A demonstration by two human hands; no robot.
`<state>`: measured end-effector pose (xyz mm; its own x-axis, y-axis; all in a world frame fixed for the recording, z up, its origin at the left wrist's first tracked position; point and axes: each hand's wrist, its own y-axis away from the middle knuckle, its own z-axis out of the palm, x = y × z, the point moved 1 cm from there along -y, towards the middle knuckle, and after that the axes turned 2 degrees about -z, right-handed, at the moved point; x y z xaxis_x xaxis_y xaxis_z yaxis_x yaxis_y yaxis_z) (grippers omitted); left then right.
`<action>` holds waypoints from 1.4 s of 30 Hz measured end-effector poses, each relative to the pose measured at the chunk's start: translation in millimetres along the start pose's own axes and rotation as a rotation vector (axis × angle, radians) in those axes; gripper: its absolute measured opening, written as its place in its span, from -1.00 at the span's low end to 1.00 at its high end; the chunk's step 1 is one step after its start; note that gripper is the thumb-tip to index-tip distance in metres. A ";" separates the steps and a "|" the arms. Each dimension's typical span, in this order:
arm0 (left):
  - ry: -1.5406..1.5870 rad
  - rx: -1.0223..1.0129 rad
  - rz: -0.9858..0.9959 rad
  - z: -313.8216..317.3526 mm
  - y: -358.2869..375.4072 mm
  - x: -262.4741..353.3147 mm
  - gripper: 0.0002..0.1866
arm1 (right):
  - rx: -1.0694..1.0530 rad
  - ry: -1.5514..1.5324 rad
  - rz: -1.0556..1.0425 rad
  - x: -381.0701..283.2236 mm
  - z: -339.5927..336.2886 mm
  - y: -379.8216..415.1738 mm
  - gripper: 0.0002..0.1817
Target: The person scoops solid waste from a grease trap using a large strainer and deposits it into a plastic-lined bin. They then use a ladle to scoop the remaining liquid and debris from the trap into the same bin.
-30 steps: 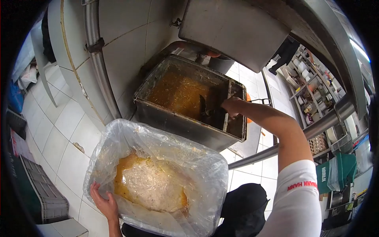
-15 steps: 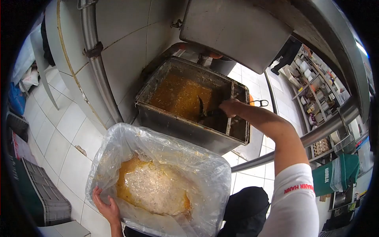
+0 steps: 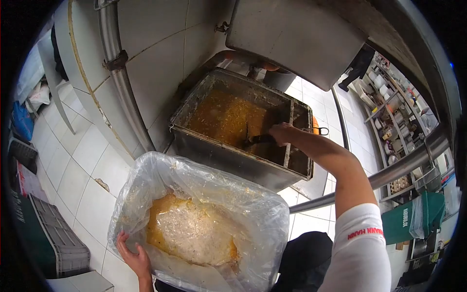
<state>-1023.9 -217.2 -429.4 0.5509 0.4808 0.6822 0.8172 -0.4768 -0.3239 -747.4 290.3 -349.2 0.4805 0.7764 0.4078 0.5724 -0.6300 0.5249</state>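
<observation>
While the left hand (image 3: 135, 259) is resting with spread fingers at the near-left rim of a plastic-lined tub (image 3: 214, 177), a pale mass (image 3: 194, 228) is lying inside. Beyond it, the right hand (image 3: 282, 133) is gripping a dark-handled tool (image 3: 262, 139) that is reaching into a metal tank (image 3: 228, 156) of brown liquid (image 3: 221, 114). Compared with a second ago, this hand is extending farther past the tank's divider (image 3: 291, 114).
</observation>
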 end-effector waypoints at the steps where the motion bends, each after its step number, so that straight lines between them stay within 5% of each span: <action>1: 0.002 -0.005 -0.004 0.1 -0.1 -0.5 -0.64 | 0.001 0.001 -0.002 0.1 1.0 -2.6 -0.64; 13: 0.033 0.005 -0.024 -0.3 -0.1 1.0 -0.64 | -0.020 -0.065 0.047 -6.8 0.2 -15.3 -0.68; 21: -0.051 0.020 0.019 -0.6 -1.4 3.0 -0.63 | -0.320 -0.324 0.056 -6.6 4.4 -28.4 -0.83; 36: -0.177 0.015 0.013 1.6 -1.2 2.0 -0.59 | -0.309 -0.583 -0.181 -3.6 19.3 -27.1 -0.79; 42: -0.171 0.015 0.004 2.6 -2.2 -0.3 -0.58 | -0.321 -0.637 -0.116 -6.7 10.9 -20.0 -0.81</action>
<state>-1025.4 -214.4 -430.6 0.5739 0.5979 0.5596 0.8167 -0.4687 -0.3368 -754.8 297.5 -370.5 0.7786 0.6146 -0.1269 0.4667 -0.4319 0.7718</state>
